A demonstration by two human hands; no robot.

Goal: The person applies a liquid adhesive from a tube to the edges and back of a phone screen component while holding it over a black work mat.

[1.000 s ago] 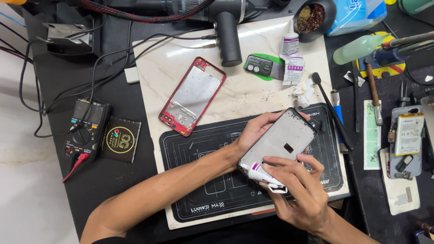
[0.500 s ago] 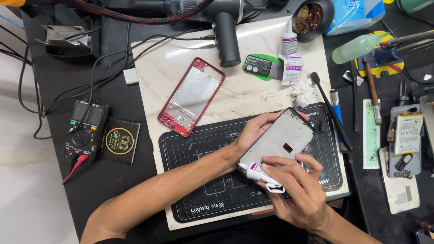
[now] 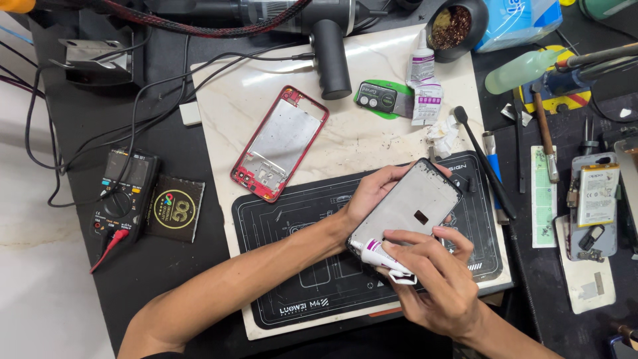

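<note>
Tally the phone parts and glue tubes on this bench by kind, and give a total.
Phone screen panels: 1, held in the left hand, screen panel
Red phone frames: 1, red frame on the marble slab
Phone batteries: 1, battery at the right
Glue tubes: 2, small tube in the right hand, upright tube
Total: 5

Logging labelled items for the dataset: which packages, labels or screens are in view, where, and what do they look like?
Phone screen panel: left hand holds it; grey, black-rimmed.
Small glue tube: right hand; white, purple label.
Glue bottle: slab's top; white, purple label.
Multimeter: far left; black, grey display.
Blue packet: top right.
</note>
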